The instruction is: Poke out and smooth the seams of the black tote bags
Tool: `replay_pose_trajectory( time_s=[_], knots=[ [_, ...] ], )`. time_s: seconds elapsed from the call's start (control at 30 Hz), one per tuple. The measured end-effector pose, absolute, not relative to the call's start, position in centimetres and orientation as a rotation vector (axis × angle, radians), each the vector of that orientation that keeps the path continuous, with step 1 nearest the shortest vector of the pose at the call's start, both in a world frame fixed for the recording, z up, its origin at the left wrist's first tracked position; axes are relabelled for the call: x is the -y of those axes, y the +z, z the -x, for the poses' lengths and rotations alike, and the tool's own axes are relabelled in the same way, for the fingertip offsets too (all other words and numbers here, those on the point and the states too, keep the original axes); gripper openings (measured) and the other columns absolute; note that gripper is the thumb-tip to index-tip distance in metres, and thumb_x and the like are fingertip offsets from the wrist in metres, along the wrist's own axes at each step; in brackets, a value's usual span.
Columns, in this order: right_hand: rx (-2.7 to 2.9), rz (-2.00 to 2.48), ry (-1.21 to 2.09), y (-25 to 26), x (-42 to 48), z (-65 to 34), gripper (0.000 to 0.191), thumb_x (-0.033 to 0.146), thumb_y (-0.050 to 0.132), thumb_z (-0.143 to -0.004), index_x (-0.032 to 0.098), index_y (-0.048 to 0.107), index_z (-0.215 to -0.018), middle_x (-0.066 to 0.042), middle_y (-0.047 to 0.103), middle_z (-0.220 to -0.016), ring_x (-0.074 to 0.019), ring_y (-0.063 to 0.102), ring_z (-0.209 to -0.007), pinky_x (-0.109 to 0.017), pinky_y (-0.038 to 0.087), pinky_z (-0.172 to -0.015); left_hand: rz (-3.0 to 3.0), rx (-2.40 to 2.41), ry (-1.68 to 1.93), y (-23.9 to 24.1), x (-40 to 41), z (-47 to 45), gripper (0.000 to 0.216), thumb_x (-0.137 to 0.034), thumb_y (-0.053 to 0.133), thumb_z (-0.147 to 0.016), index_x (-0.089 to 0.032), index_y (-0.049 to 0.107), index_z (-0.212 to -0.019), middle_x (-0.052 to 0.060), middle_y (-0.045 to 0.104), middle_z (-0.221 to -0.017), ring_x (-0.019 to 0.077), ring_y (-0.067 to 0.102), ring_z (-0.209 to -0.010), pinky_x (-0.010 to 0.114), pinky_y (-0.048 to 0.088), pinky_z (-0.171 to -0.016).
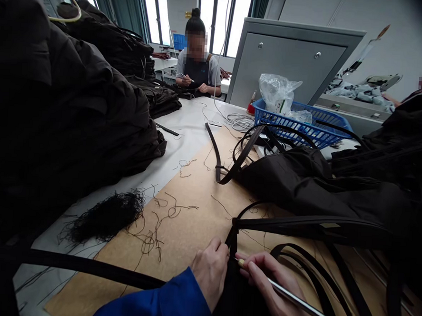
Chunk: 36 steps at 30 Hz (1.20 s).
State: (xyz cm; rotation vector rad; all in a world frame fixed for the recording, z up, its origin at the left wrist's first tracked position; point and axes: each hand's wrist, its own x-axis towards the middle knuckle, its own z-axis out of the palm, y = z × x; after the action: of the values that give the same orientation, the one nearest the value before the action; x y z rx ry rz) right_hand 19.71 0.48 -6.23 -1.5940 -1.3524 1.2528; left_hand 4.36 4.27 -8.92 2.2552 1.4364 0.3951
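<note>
My left hand (209,272), coming out of a blue sleeve (155,302), is closed, its fingers pressed against a black strap (232,238) where it rises from a dark garment (240,303), though my knuckles hide exactly how the fingertips sit. My right hand (270,288) pinches a slim silver pen-shaped tool (295,296) between thumb and fingers, its brass tip (241,262) at the strap, touching it or just beside it, I cannot tell which. The strap and garment lie at the near edge of a brown kraft board (178,223), with more black straps (318,274) looped to my right and loose black threads (184,166) scattered over the board. A tangled clump of black thread (107,217) sits on the white table cover (177,132) to my left, beside tall piles of dark garments (74,106). Across the table, a co-worker (198,66) works with both hands, and a blue plastic basket (327,131) holds a clear bag (277,93).
</note>
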Motion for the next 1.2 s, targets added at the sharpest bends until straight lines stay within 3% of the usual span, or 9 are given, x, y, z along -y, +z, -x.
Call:
replay_pose_trajectory(
  time_s=[0.4,0.5,0.57,0.63,0.7,0.77,0.83,1.2],
  knots=[
    [1.507,1.661,1.278,-5.8,-0.8,-19.9,0.034,0.051,0.047,-0.09,0.02,0.059,-0.084,-0.004,0.067,-0.089,-0.0193,0.063,-0.086,-0.022,0.047,-0.074,-2.169,-1.385,0.586,-9.7,-4.2,-4.4,0.02,-0.008,0.034,-0.084,-0.019,0.05,-0.083,0.004,0.06,-0.077,0.0188,0.062,-0.065,0.029,0.049,-0.061],
    [1.36,1.624,1.345,-6.5,-0.8,-20.2,0.035,0.053,0.05,-0.088,0.019,0.059,-0.085,-0.003,0.065,-0.087,-0.0209,0.062,-0.088,-0.026,0.05,-0.078,-2.104,-1.37,0.673,-9.4,-4.2,-4.0,0.033,-0.005,0.035,-0.079,-0.016,0.048,-0.106,0.006,0.061,-0.086,0.0194,0.063,-0.072,0.03,0.051,-0.066],
    [1.237,1.571,1.378,-6.8,-0.6,-20.5,0.037,0.054,0.051,-0.088,0.018,0.058,-0.085,-0.004,0.064,-0.09,-0.0218,0.062,-0.09,-0.03,0.05,-0.083,-2.11,-1.335,0.725,-9.2,-4.1,-3.8,0.051,-0.004,0.036,-0.076,-0.015,0.037,-0.125,0.009,0.059,-0.096,0.0195,0.063,-0.078,0.031,0.052,-0.07],
    [1.167,1.54,1.393,-6.9,-0.5,-20.9,0.038,0.055,0.051,-0.087,0.018,0.058,-0.085,-0.005,0.064,-0.092,-0.0225,0.062,-0.091,-0.032,0.05,-0.086,-2.152,-1.296,0.71,-9.1,-4.0,-3.7,0.057,-0.005,0.037,-0.076,-0.017,0.033,-0.132,0.009,0.056,-0.104,0.0186,0.063,-0.078,0.031,0.053,-0.07],
    [1.155,1.55,1.386,-6.8,-0.4,-21.0,0.039,0.055,0.053,-0.086,0.017,0.059,-0.085,-0.005,0.064,-0.092,-0.0235,0.061,-0.092,-0.033,0.05,-0.087,-2.206,-1.265,0.611,-9.2,-4.0,-3.6,0.046,-0.008,0.038,-0.079,-0.021,0.044,-0.123,0.007,0.054,-0.104,0.016,0.062,-0.072,0.028,0.053,-0.066],
    [1.187,1.591,1.355,-6.5,-0.4,-20.8,0.04,0.057,0.054,-0.085,0.017,0.06,-0.083,-0.005,0.064,-0.087,-0.0236,0.061,-0.089,-0.032,0.05,-0.083,-2.252,-1.271,0.458,-9.3,-4.2,-3.8,0.029,-0.009,0.038,-0.083,-0.02,0.057,-0.102,0.005,0.054,-0.099,0.0127,0.06,-0.063,0.024,0.051,-0.06],
    [1.262,1.627,1.33,-6.3,-0.5,-20.5,0.04,0.057,0.053,-0.084,0.017,0.06,-0.082,-0.005,0.063,-0.084,-0.0228,0.061,-0.087,-0.03,0.05,-0.077,-2.279,-1.308,0.333,-9.5,-4.5,-3.9,0.025,-0.008,0.037,-0.085,-0.018,0.06,-0.087,0.005,0.054,-0.094,0.0122,0.059,-0.06,0.023,0.05,-0.058],
    [1.458,1.695,1.326,-5.6,-1.3,-19.7,0.038,0.056,0.048,-0.086,0.02,0.06,-0.082,-0.002,0.065,-0.083,-0.0193,0.06,-0.082,-0.024,0.046,-0.071,-2.22,-1.337,0.388,-9.3,-5.0,-4.0,0.019,-0.009,0.038,-0.085,-0.016,0.055,-0.08,0.005,0.057,-0.087,0.0168,0.061,-0.069,0.027,0.05,-0.064]
  ],
)
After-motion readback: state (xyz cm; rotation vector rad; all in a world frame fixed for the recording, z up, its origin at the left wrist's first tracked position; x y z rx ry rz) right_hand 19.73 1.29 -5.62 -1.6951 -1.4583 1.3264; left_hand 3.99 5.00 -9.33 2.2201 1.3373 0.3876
